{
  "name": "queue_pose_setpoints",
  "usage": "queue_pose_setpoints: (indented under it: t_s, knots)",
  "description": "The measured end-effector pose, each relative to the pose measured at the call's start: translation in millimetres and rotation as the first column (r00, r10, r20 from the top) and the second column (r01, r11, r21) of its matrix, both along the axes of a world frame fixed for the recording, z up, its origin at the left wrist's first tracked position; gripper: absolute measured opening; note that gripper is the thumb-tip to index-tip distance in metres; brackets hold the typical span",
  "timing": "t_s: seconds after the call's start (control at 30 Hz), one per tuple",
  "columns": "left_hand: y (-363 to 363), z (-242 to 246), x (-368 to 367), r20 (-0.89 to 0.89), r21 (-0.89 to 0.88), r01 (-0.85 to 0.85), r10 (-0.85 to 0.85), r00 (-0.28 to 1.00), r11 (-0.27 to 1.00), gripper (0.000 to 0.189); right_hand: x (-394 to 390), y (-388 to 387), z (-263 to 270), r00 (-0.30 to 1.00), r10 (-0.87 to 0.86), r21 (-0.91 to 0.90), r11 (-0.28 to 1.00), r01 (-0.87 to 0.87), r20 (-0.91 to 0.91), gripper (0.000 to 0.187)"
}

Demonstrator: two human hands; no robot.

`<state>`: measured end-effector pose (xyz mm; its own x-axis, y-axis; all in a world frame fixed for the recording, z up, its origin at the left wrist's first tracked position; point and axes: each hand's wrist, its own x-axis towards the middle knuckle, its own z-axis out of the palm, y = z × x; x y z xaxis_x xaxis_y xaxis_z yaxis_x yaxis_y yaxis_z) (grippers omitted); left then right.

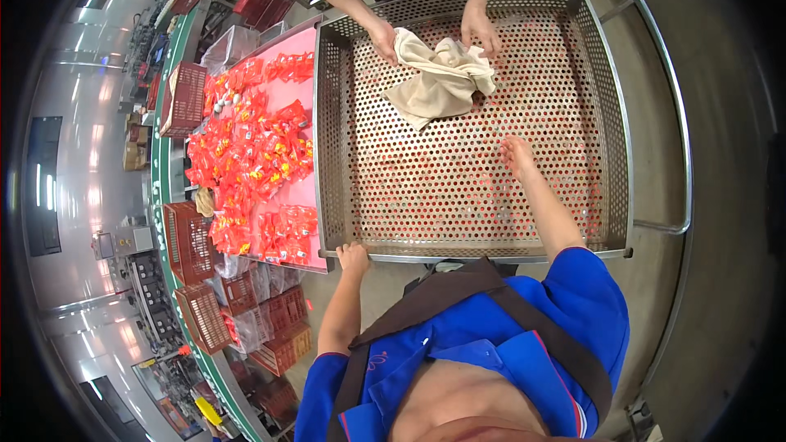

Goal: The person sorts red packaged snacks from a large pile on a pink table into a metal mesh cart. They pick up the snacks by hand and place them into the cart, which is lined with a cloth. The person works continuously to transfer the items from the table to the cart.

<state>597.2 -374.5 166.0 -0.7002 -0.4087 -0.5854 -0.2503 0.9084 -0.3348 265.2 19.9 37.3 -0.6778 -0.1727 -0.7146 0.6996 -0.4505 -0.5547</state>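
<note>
Before me stands a large perforated metal tray [424,190] with raised sides. My left hand [354,257] rests on its near rim, at the left corner, with the fingers curled over the edge. Over the tray's floor, right of the middle, hangs my right hand [517,154]; nothing is in it and the fingers are spread a little. A crumpled cream cloth [437,78] lies farther in, beyond my right hand. Across from me a co-worker's two hands [482,29] are at the cloth, one gripping its left side and the other by its right end.
Left of the tray, many red plastic packets [252,147] cover a pink tabletop [299,187]. Brown plastic crates [189,242] line a green-edged conveyor [161,162] beyond. A bent metal tube handle [678,104] sticks out at the tray's right. Bagged crates [285,313] stand low at the left.
</note>
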Motion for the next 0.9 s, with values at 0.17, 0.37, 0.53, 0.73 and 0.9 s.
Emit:
queue_pose_setpoints:
  t_s: [0.17,0.37,0.53,0.73,0.9]
  knots:
    - [7,-4,12,-0.011,-0.007,-0.033,0.033,0.999,0.999,0.021,-3,-9,5,1.0,0.013,0.023,1.0,-0.013,0.027,0.021]
    - [4,5,-14,-0.003,-0.094,0.009,-0.009,1.0,0.996,0.026,-2,9,-98,0.978,-0.103,-0.363,0.931,0.032,-0.181,0.012]
    - [6,-7,12,-0.041,-0.04,-0.058,0.056,0.998,0.998,0.026,19,0,-58,0.996,0.081,0.014,0.997,-0.082,0.036,0.032]
    - [8,-8,20,-0.051,0.003,-0.097,0.097,0.994,0.995,0.032,33,-1,-38,0.98,-0.052,-0.082,0.994,0.068,0.192,0.038]
    - [13,57,-53,0.262,0.475,-0.215,0.097,0.96,0.853,0.072,21,28,-66,1.0,-0.021,-0.198,0.98,0.017,-0.015,0.049]
